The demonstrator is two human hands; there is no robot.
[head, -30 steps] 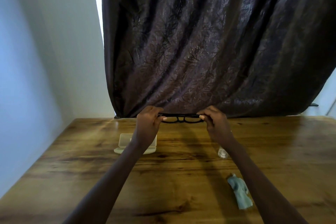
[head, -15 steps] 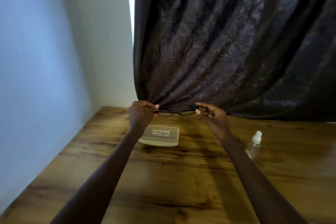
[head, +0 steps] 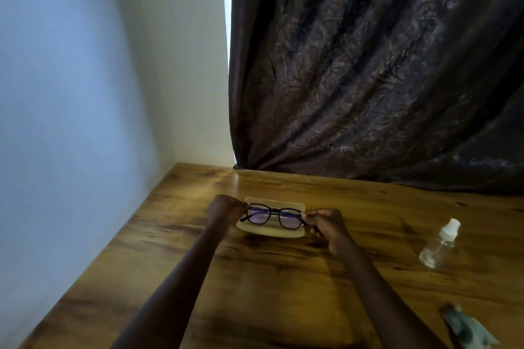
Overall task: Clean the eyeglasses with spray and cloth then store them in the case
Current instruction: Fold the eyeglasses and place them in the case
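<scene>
Black-framed eyeglasses (head: 273,217) are held just above a pale, flat glasses case (head: 272,232) that lies on the wooden table (head: 283,286). My left hand (head: 225,210) grips the left end of the frame and my right hand (head: 326,222) grips the right end. The lenses face me and show a bluish sheen. I cannot tell whether the frame touches the case. A small clear spray bottle (head: 439,244) with a white cap stands at the right. A crumpled pale green cloth (head: 467,330) lies at the bottom right corner.
A dark brown curtain (head: 368,65) hangs behind the table and reaches its back edge. A pale wall (head: 85,93) runs along the table's left side.
Both hands have lowered the eyeglasses from in front of the curtain down to just over the case. The view has swung left, and the cloth is back in sight.
</scene>
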